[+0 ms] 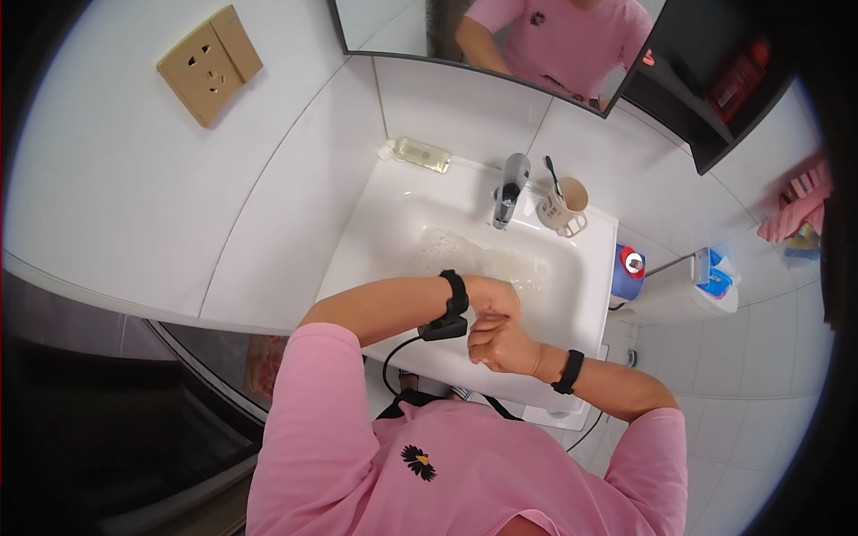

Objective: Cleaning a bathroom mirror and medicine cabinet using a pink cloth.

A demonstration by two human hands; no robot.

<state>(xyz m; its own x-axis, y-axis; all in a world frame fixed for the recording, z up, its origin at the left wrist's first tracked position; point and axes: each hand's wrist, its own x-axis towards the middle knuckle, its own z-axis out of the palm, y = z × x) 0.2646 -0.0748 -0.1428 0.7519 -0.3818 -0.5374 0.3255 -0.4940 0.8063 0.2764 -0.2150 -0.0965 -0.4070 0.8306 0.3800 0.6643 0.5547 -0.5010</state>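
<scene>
My left hand and my right hand meet above the front of a white washbasin. Their curled fingers press together, and no object shows between them, though the inner sides are hidden. A black strap with a small black box and cable circles my left wrist. Around the right wrist sits another black band. Cloudy water with foam lies in the bowl beyond my hands. A grey single-lever faucet stands at the basin's back edge.
Right of the faucet, a beige cup holds a green toothbrush. A clear bottle lies on the back left ledge. Beside the basin are a blue container and a white bin. A mirror overhangs the back.
</scene>
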